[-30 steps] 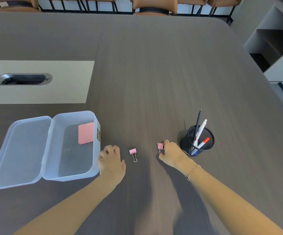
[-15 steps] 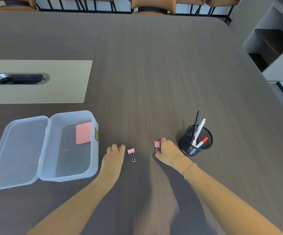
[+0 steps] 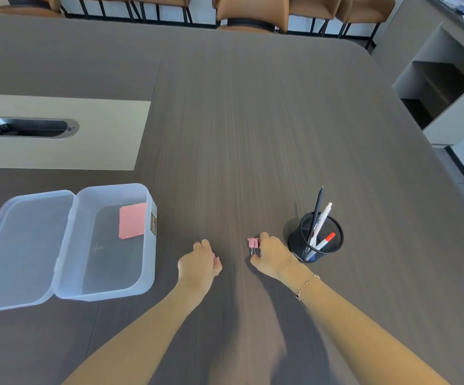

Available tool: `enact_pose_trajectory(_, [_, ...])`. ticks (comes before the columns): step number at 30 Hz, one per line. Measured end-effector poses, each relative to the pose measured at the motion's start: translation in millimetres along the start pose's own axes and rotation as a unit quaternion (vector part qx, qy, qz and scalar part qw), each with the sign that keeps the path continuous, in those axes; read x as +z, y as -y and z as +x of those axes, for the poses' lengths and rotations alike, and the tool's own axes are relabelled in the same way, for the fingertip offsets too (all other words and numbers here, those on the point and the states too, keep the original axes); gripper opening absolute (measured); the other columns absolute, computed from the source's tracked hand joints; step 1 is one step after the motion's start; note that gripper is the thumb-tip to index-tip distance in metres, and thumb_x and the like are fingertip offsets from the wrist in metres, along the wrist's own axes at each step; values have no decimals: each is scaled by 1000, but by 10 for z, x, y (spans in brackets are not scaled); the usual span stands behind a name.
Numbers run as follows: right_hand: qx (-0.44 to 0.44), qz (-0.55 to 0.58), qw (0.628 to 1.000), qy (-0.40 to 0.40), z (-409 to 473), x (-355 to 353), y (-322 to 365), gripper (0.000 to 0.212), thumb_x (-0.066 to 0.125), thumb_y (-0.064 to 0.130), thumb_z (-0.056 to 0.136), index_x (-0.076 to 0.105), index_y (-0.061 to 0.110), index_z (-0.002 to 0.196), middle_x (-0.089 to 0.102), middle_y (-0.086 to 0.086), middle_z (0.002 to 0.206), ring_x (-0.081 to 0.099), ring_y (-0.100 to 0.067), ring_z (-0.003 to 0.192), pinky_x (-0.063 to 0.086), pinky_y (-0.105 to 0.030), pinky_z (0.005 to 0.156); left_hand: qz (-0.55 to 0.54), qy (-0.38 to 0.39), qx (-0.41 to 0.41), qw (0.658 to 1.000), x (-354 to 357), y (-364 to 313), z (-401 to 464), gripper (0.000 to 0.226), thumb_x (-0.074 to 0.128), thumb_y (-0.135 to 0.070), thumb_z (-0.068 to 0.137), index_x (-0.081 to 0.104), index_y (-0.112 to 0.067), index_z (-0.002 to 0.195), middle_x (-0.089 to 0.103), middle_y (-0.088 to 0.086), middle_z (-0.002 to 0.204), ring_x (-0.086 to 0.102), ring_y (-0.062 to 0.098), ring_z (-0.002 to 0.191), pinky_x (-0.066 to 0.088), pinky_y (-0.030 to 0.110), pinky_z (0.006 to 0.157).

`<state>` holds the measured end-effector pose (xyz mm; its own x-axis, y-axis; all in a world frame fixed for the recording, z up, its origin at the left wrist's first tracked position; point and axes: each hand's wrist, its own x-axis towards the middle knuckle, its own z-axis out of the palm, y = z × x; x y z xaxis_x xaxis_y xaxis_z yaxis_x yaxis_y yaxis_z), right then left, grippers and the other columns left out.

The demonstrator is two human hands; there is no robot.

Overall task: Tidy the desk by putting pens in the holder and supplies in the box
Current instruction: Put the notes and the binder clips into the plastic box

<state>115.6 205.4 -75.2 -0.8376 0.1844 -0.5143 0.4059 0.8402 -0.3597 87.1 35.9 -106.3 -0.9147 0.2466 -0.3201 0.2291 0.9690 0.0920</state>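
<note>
A clear plastic box (image 3: 147, 240) stands open at the left, its lid (image 3: 22, 245) folded flat beside it and a pink pad of sticky notes (image 3: 132, 221) inside. My left hand (image 3: 199, 263) rests on the table just right of the box, fingers closed over a pink binder clip (image 3: 216, 259) that is mostly hidden. My right hand (image 3: 274, 255) pinches a second pink binder clip (image 3: 253, 243) on the tabletop. Right of that hand stands a black mesh pen holder (image 3: 333, 245) with several pens in it.
The dark wood table (image 3: 253, 134) stretches far ahead. A beige inset panel (image 3: 108, 134) with a metal cable slot (image 3: 28, 128) lies at the far left. Brown chairs (image 3: 250, 12) line the far edge. A grey shelf unit (image 3: 444, 87) stands at the right.
My left hand has slid right from beside the box and closed over the loose pink clip. My right hand stays on the other clip.
</note>
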Motion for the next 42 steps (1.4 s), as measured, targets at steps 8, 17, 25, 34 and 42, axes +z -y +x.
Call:
enact_pose_trajectory(8, [-19, 75, 997, -16, 2, -224, 351, 16, 52, 8, 85, 39, 8, 95, 53, -12, 90, 48, -23, 72, 33, -25, 50, -168, -49, 56, 983, -815, 265, -9, 24, 50, -29, 86, 60, -9, 79, 53, 7, 93, 64, 32, 76, 44, 29, 64])
enact_pose_trajectory(17, [-173, 100, 980, -20, 8, -458, 1880, 25, 53, 3, 82, 49, 4, 107, 51, -3, 87, 47, -22, 82, 38, -27, 60, -190, 65, -15, 979, -1512, 1859, 87, 31, 43, -22, 85, 43, -17, 54, 42, 2, 66, 37, 16, 56, 29, 25, 51])
enact_pose_trajectory(25, [-244, -42, 965, 83, 107, 34, 2589, 17, 57, 3, 84, 47, 3, 98, 52, -15, 97, 42, -25, 83, 30, -25, 52, -82, 257, 44, 962, -765, 2114, -198, 31, 52, -20, 83, 39, -17, 55, 33, 0, 63, 30, 21, 60, 29, 30, 60])
enact_pose_trajectory(34, [-249, -177, 944, 124, 123, 667, 2632, 24, 54, -5, 86, 53, -3, 109, 49, -16, 90, 44, -27, 78, 37, -27, 68, -198, 62, 18, 978, -1458, 2613, -207, 35, 39, -15, 95, 62, -37, 80, 59, -10, 99, 56, 14, 95, 51, 30, 79])
enact_pose_trajectory(42, [-290, -187, 931, 124, 95, 682, 2542, 20, 56, 5, 85, 67, 0, 100, 69, -19, 102, 61, -35, 91, 52, -39, 80, -293, -136, -187, 928, -1193, 3277, -117, 39, 44, -6, 89, 55, -13, 125, 42, 19, 135, 54, 37, 102, 46, 35, 63])
